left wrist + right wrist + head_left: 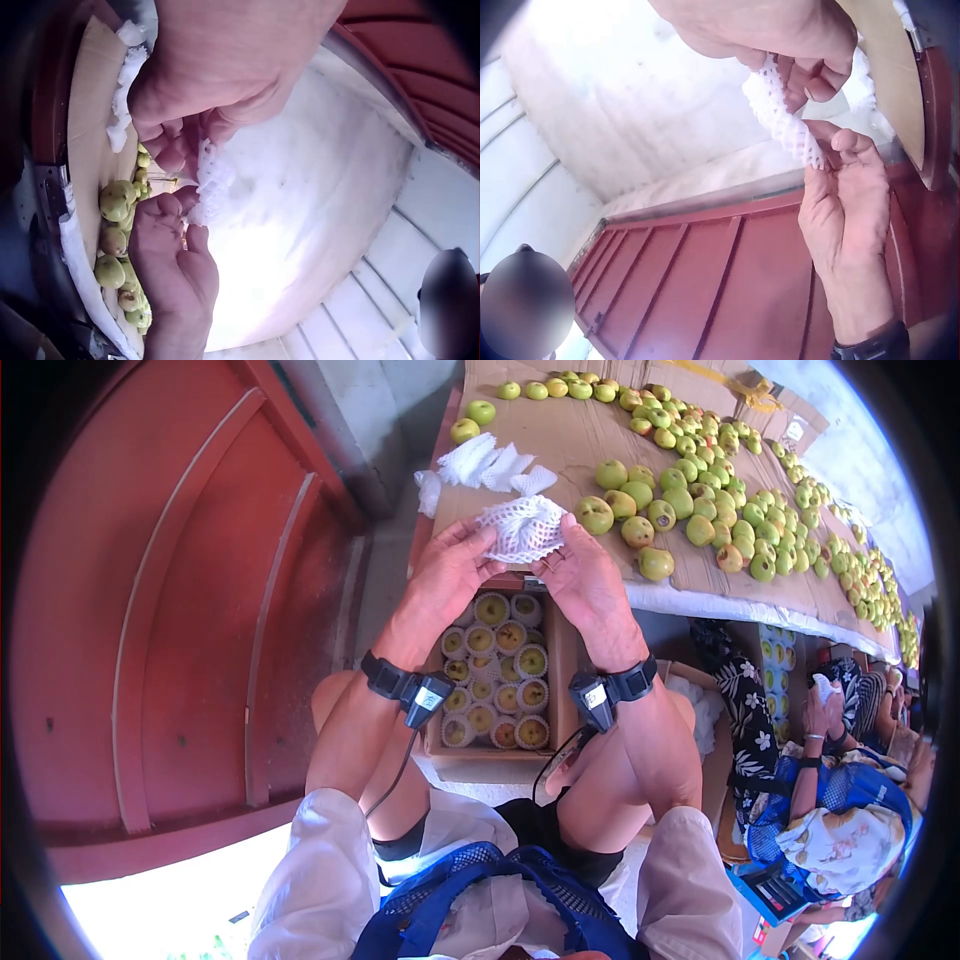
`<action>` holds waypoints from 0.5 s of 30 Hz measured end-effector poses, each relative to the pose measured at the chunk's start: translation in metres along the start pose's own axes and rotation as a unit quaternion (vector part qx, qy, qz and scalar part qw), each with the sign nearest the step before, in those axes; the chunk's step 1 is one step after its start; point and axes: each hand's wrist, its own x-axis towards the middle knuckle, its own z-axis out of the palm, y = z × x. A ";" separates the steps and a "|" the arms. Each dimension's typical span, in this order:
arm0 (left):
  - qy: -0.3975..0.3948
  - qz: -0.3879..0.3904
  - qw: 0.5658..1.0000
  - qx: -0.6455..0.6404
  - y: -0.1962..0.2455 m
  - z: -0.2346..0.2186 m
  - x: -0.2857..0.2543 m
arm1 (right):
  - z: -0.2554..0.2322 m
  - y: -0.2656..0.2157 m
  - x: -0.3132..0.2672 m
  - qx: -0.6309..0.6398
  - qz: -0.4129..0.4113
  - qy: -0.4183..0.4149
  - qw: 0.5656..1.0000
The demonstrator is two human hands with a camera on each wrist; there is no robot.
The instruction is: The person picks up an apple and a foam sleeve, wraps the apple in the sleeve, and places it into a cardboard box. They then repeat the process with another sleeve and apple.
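Observation:
Both hands hold a white foam net sleeve (523, 528) up over the front edge of the cardboard-topped table. My left hand (447, 568) pinches its left side between thumb and fingers, and my right hand (588, 578) pinches the right side. In the right wrist view the foam net (776, 112) spans the two hands, with its open mesh showing. Below the hands sits a box (567, 690) of apples (506, 667), many in white foam nets, packed in rows.
Loose green apples (690, 500) spread over the table's cardboard (560, 445), some with brown spots. More foam nets (487, 463) lie at its left end. A red metal door (150, 610) stands at the left. Another person (835, 800) sits at the right.

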 end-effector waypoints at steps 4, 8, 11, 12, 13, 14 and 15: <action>-0.042 0.000 0.996 -0.082 0.006 0.006 -0.004 | 0.000 0.002 0.001 -0.005 0.017 0.015 1.000; -0.106 0.022 0.989 -0.098 0.008 0.013 -0.005 | 0.006 0.005 -0.001 -0.015 0.033 0.003 0.999; -0.127 0.026 0.985 -0.113 0.008 0.013 -0.003 | 0.005 0.006 -0.001 -0.007 0.034 0.005 0.999; -0.133 0.031 0.984 -0.112 0.008 0.014 -0.005 | 0.005 0.007 -0.001 -0.004 0.033 0.006 0.999; -0.140 0.036 0.983 -0.111 0.009 0.014 -0.006 | 0.004 0.006 -0.001 -0.004 0.027 0.007 1.000; -0.140 0.036 0.983 -0.109 0.010 0.015 -0.007 | 0.002 0.005 0.000 -0.005 0.020 0.008 1.000; -0.141 0.036 0.984 -0.106 0.012 0.017 -0.009 | 0.002 0.004 0.001 -0.006 0.014 0.009 1.000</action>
